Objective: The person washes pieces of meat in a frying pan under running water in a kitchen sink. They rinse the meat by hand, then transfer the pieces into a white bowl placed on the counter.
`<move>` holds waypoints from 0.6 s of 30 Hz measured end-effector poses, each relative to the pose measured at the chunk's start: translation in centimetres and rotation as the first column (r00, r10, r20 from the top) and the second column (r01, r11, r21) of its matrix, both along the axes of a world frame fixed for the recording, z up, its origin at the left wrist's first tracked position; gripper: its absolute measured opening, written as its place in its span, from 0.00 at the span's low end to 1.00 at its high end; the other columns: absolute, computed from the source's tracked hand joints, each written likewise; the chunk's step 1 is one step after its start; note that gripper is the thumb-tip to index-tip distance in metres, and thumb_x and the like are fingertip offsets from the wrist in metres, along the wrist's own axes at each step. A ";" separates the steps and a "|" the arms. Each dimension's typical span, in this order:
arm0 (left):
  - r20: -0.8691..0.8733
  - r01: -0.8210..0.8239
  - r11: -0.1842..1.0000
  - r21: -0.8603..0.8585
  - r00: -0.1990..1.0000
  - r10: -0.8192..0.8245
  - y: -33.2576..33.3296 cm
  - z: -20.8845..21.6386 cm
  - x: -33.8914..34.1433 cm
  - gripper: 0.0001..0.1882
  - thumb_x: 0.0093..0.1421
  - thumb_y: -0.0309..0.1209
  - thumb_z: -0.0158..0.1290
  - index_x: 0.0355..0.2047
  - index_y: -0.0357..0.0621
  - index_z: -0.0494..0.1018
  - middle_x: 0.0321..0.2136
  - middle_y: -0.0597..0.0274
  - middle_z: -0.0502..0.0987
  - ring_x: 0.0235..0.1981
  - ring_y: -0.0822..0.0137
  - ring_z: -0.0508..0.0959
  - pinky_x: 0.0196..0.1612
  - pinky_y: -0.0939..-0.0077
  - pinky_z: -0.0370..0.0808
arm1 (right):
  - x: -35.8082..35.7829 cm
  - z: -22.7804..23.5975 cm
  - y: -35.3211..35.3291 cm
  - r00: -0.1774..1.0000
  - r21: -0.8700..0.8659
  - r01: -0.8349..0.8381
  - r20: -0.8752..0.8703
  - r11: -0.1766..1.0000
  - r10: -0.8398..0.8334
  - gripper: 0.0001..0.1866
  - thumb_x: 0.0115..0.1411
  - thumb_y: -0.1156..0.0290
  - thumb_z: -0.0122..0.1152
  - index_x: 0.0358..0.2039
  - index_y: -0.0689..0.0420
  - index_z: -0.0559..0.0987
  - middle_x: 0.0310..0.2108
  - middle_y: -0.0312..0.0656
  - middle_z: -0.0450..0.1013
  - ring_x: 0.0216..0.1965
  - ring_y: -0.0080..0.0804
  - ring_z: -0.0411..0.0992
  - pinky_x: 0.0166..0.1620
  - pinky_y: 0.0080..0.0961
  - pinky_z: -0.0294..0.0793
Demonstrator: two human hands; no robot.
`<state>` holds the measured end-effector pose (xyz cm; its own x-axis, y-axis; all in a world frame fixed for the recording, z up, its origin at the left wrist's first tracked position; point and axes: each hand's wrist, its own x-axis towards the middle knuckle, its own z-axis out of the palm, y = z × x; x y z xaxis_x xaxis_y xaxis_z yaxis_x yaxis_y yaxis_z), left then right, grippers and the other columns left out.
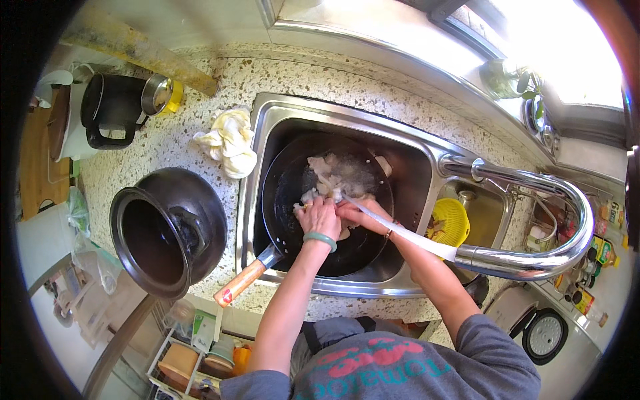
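Observation:
A black wok point(287, 177) with a wooden handle point(240, 283) sits in the large basin of the steel sink point(407, 180). Pale wet pieces that look like raw meat point(327, 170) lie in cloudy water inside it. Over the wok my left hand point(318, 217), a green bangle at its wrist, has its fingers bent around a pale piece. Close beside it, my right hand point(363, 213) is closed at the same piece; its fingertips are partly hidden. Water runs from the curved chrome tap point(567, 220) in a stream point(413, 237) that falls by both hands.
A dark pot point(190, 213) lies tipped on the speckled counter at left, near a crumpled cloth point(230, 141). A black jug point(110, 110) stands farther back. The small basin holds a yellow strainer point(451, 220) with scraps inside. Jars and bottles point(587, 280) line the right.

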<state>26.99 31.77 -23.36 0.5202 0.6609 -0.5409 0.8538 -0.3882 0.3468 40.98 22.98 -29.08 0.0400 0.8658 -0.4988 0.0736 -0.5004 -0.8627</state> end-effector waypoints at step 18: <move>0.465 -0.595 0.773 -0.223 0.632 0.620 2.0 -5.1 -1.5 0.21 0.55 0.24 0.48 0.51 0.43 0.67 0.56 0.47 0.62 0.57 0.49 0.61 0.60 0.62 0.58 | -4.3 2.1 -1.3 0.839 0.268 -0.258 0.538 0.928 0.078 0.17 0.45 0.71 0.60 0.39 0.51 0.76 0.47 0.40 0.69 0.51 0.42 0.65 0.51 0.41 0.64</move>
